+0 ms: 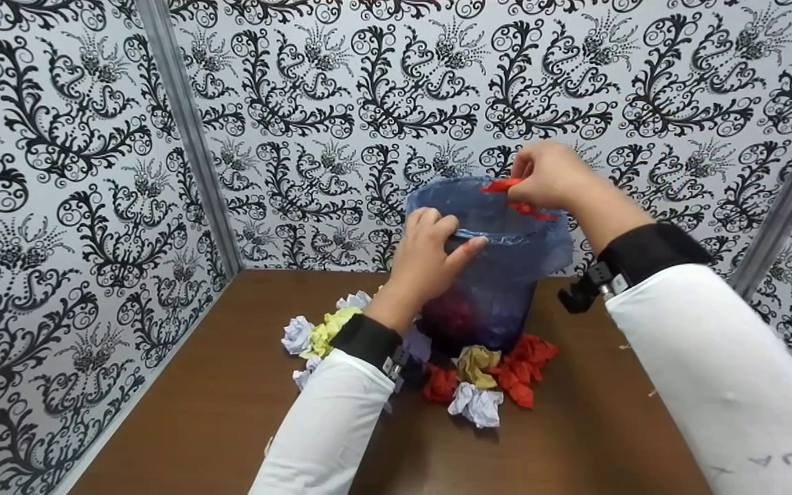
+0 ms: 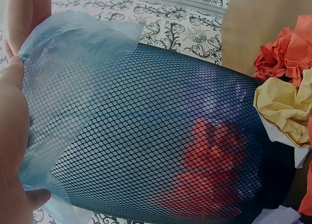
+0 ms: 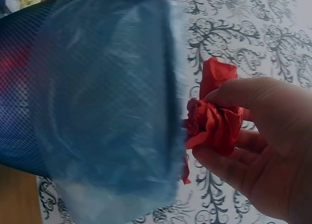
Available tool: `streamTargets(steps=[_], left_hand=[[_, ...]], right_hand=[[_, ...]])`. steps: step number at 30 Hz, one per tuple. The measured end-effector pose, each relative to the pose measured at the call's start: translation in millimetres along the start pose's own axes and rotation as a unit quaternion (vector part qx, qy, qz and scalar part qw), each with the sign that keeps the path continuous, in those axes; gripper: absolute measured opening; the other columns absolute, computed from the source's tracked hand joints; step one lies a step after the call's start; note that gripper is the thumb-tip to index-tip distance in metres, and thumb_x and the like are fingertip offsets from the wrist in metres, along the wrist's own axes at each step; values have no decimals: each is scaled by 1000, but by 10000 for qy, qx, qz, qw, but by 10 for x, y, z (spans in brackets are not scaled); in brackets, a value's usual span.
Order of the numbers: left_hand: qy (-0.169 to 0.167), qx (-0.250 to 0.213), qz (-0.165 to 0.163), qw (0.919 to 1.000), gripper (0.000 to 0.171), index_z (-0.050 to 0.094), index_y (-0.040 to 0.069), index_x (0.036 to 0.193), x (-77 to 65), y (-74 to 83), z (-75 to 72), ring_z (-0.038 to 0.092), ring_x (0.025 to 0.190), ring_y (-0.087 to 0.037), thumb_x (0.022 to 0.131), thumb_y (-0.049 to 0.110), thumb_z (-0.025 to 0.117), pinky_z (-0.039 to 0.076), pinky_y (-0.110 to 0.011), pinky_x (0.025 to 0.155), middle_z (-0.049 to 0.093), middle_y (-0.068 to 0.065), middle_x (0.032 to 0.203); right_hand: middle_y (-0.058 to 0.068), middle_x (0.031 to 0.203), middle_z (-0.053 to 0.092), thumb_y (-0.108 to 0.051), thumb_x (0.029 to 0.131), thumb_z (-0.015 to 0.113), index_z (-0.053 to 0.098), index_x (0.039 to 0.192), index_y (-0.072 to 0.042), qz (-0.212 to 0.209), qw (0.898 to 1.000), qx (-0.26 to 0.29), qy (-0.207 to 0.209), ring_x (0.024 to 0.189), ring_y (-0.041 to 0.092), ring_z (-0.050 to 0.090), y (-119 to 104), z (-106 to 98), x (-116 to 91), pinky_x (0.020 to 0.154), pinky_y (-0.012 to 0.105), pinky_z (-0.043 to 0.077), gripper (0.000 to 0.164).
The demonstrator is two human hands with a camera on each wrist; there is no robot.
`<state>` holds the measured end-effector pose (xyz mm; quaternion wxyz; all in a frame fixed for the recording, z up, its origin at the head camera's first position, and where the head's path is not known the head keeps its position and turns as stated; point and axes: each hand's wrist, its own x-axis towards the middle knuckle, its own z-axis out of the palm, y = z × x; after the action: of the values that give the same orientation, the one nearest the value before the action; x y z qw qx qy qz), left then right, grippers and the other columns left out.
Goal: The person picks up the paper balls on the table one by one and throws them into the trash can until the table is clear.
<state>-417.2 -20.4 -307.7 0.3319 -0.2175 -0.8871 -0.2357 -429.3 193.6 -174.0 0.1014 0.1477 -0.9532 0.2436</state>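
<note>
A dark mesh wastebasket (image 1: 499, 302) with a thin blue plastic liner (image 1: 551, 251) folded over its rim stands on the table. My left hand (image 1: 427, 251) grips the near left part of the lined rim, fingers bent over the edge. Above the right side of the basket's mouth, my right hand (image 1: 551, 175) pinches a crumpled red paper (image 1: 502, 185) between thumb and fingers. In the right wrist view this red paper (image 3: 217, 119) sits right beside the liner's edge. Through the mesh, red crumpled paper (image 2: 209, 160) shows low inside the basket.
Crumpled papers lie around the basket's foot: red (image 1: 525, 368), tan (image 1: 477, 366) and white (image 1: 477, 404) in front, yellow (image 1: 333, 328) and white (image 1: 297, 335) at left. The brown table (image 1: 231, 385) meets patterned walls (image 1: 341, 137) behind and at left.
</note>
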Motion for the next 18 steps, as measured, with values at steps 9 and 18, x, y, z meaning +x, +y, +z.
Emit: streamTargets(steps=[9, 18], left_hand=[[-32, 52, 11, 10000, 53, 61, 18, 98, 7, -7, -16, 47, 128, -24, 95, 70, 53, 46, -42, 106, 51, -3, 103], [-48, -15, -29, 10000, 54, 60, 18, 95, 6, -14, -7, 47, 127, -23, 95, 72, 52, 49, -42, 101, 52, -3, 103]], right_hand=[[18, 103, 70, -10, 83, 73, 65, 103, -4, 131, 9996, 226, -143, 75, 22, 71, 65, 158, 3, 64, 30, 60, 22], [23, 129, 62, -28, 90, 73, 63, 122, -3, -86, 9999, 40, -51, 117, 39, 60, 102, 35, -112, 99, 55, 53, 41]])
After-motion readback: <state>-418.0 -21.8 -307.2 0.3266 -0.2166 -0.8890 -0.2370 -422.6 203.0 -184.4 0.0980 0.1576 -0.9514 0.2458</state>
